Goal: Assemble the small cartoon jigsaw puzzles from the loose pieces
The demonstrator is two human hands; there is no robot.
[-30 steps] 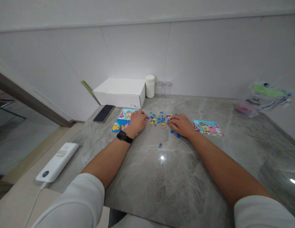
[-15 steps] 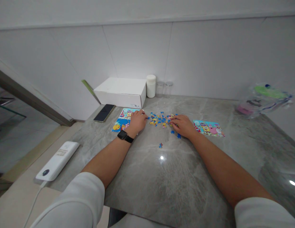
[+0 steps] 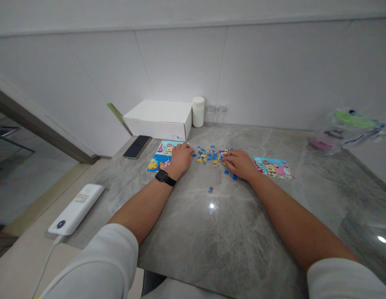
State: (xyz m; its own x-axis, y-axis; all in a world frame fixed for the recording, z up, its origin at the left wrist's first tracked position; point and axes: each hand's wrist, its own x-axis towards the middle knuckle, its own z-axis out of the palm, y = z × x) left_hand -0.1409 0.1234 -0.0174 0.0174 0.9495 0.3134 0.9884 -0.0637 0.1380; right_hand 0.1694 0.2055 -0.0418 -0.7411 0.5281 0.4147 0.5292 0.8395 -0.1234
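Observation:
Blue and yellow jigsaw puzzle pieces [image 3: 208, 156] lie in a loose pile on the grey table. My left hand [image 3: 182, 158], with a black watch on the wrist, rests at the pile's left edge, fingers stretched out over part of a cartoon picture sheet [image 3: 158, 162]. At the right edge of the pile is my right hand [image 3: 241, 162], its fingers apart and touching or close to some pieces. A second cartoon picture card [image 3: 275, 167] lies to the right of that hand. One stray puzzle piece [image 3: 211, 189] sits nearer to me.
Behind the pile stand a white box [image 3: 157, 120], a white bottle [image 3: 198, 112] and two clear jars [image 3: 221, 116]. A phone [image 3: 137, 147] lies left. A white power bank [image 3: 76, 209] with a cable is at the left edge. A plastic bag [image 3: 342, 133] rests far right.
Both hands stay almost in place by the pile. The whole view has shifted very slightly; no piece has visibly been picked up.

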